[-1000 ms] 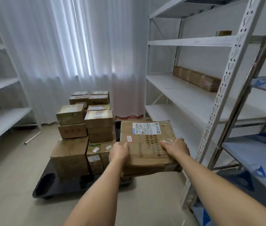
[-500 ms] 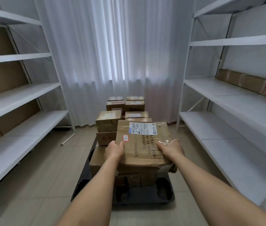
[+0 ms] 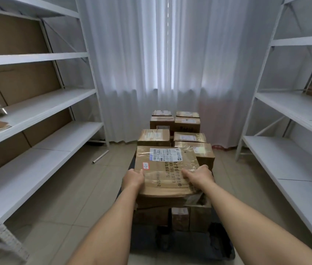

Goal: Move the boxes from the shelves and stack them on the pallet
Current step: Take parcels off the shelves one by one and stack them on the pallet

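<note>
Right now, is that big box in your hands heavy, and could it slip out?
Probably not very heavy: the box is flat and both the left hand and right hand hold it out in front by its near edge. It may be a bit slippery, since shiny tape covers much of its top. Its near edge looks crumpled, so the cardboard likely bends somewhat.

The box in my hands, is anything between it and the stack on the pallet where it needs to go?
Nothing visible. The left hand and right hand hold the labelled box directly over the near boxes on the dark pallet, with no object in the gap.
</note>
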